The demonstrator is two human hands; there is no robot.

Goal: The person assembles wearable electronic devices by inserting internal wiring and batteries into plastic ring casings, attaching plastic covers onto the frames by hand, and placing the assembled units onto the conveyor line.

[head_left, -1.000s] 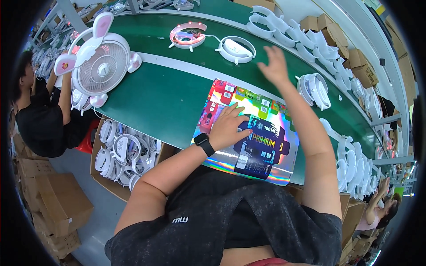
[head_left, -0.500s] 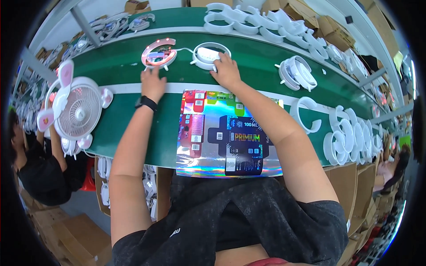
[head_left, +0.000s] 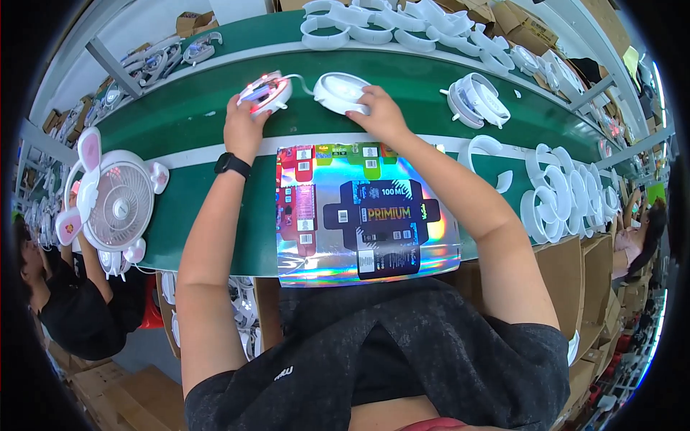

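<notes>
My left hand (head_left: 244,131) is closed on the near left edge of a round white housing (head_left: 280,97) with glowing red lights and bare electronics inside. That housing is tilted. A thin white cable (head_left: 298,77) runs from it to a round white shell (head_left: 339,90). Closed at the shell's right rim is my right hand (head_left: 382,115), thumb on the near side and fingers over the far side. The shell is tilted too, its hollow side facing up. In front of me lies a shiny sheet (head_left: 330,248) printed with box patterns.
On the left stands a white fan (head_left: 122,197) with rabbit ears. A round white assembly (head_left: 478,100) sits to the right on the green table (head_left: 194,133). Curved white rings (head_left: 557,205) stand nearer right; more rings (head_left: 417,25) line the back. A person (head_left: 79,302) works at the left.
Both hands have taken hold of the round parts and tilted them. The lit housing has moved slightly right. My view has shifted a little.
</notes>
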